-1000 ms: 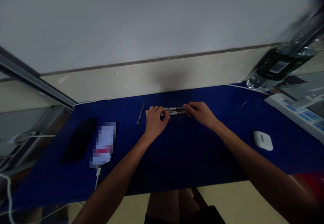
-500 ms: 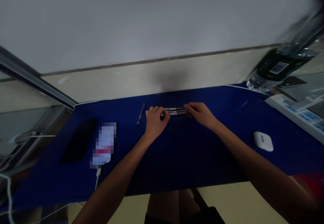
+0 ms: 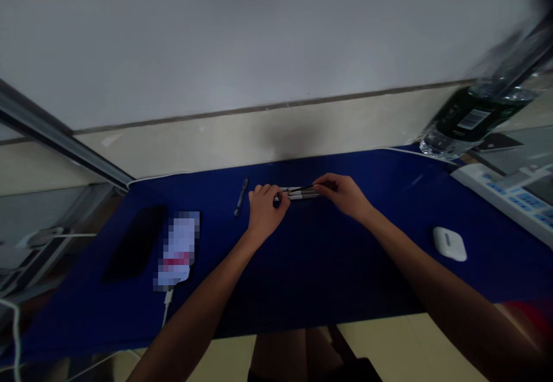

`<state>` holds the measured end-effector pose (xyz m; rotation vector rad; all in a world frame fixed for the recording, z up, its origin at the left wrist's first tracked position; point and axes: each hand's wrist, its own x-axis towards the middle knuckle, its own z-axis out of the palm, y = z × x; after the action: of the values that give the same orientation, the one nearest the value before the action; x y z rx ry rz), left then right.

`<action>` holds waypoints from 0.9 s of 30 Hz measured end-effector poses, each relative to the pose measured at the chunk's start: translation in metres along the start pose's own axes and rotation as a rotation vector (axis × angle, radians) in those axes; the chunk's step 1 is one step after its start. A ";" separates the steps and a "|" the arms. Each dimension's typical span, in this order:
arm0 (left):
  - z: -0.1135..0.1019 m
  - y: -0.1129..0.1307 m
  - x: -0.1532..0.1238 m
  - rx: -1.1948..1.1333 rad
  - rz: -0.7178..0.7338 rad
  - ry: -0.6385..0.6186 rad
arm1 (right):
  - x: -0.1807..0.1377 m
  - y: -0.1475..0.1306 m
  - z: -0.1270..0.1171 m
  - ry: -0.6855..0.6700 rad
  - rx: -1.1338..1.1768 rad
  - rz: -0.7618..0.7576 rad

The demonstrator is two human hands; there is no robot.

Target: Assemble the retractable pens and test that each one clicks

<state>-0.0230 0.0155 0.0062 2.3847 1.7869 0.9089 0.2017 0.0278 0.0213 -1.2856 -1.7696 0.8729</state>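
Observation:
Several slim white-and-grey pens (image 3: 302, 195) lie side by side on the blue tabletop (image 3: 319, 267), between my two hands. My left hand (image 3: 266, 206) is closed over their left ends, thumb and fingers curled round them. From the right, my right hand (image 3: 341, 193) pinches the end of a thin dark strip (image 3: 303, 188) that slants across the top of the pens. What the strip is I cannot make out. The pens' left ends are hidden by my left hand. A separate dark pen (image 3: 241, 197) lies just left of that hand.
A lit phone (image 3: 178, 249) on a cable and a dark flat object (image 3: 137, 242) lie to the left. On the right are a white earphone case (image 3: 449, 244), a power strip (image 3: 510, 197) and a large plastic bottle (image 3: 464, 114). A wall (image 3: 207, 146) borders the far edge.
My right fingers have shifted slightly, and the thin dark strip now slants over the pens. My left hand stays in place on the pens. The view has tilted a little.

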 end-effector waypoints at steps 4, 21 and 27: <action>0.000 0.000 0.000 -0.008 -0.001 0.000 | -0.002 -0.004 0.000 -0.027 -0.012 0.059; 0.000 0.000 -0.001 -0.004 0.017 0.014 | 0.000 -0.002 0.001 0.011 -0.029 0.010; 0.000 0.001 0.000 0.004 0.004 0.005 | 0.000 -0.003 0.003 0.059 0.052 -0.012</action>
<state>-0.0224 0.0153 0.0065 2.3910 1.7886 0.9130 0.1983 0.0265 0.0222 -1.2530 -1.6964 0.8606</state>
